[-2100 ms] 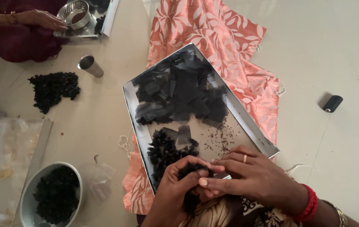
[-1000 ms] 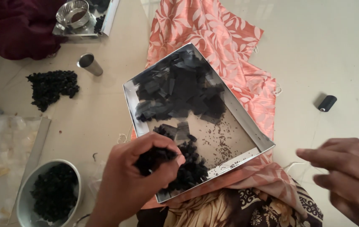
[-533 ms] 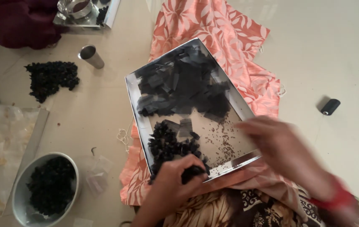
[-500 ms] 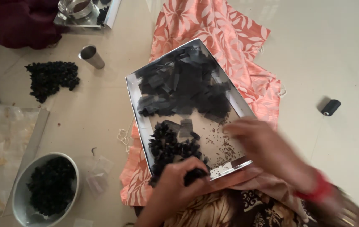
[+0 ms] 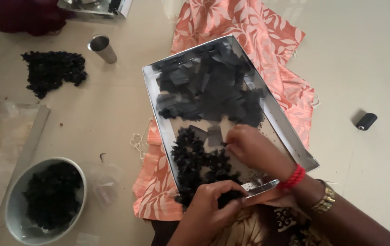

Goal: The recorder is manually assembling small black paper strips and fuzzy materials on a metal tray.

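over the tray [image 5: 291, 132], the left hand [image 5: 208, 212] pinches black clumps [image 5: 199, 164] at its near edge; the right hand [image 5: 252, 148] closes fingers on a black square [image 5: 214, 135]. many squares [image 5: 208, 86] at the tray's far end look unworked; clumps already fill the bowl [image 5: 17, 218] left of it.

Hands [image 5: 249, 148] over tray [image 5: 291, 136] of black pieces [image 5: 199, 159]

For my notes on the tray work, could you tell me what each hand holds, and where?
The left hand pinches a black clump at the near rim of the tray; the right hand touches a dark flat piece, its grip unclear.
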